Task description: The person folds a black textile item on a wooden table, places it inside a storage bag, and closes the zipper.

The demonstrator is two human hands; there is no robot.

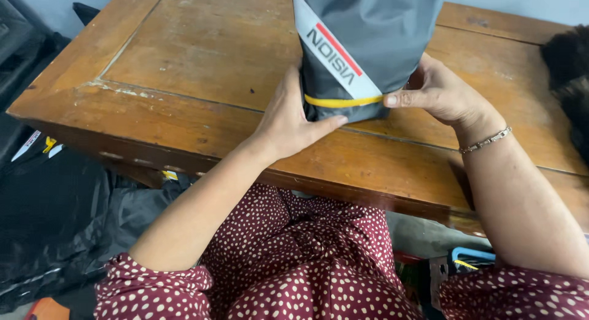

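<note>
A folded grey fabric bundle (374, 31) with a white diagonal band and a yellow stripe near its bottom stands upright on the wooden table (202, 56). My left hand (288, 120) grips its lower left side, thumb across the bottom edge. My right hand (438, 93) holds its lower right side, thumb lying along the yellow stripe. A metal bracelet (485, 141) sits on my right wrist. The top of the bundle runs out of view.
Dark grey and black fabric (55, 222) lies heaped on the floor at the left. A dark furry thing (570, 80) sits at the table's right edge. A blue-rimmed object (472, 258) shows under the table. My lap in red dotted cloth is below the table's near edge.
</note>
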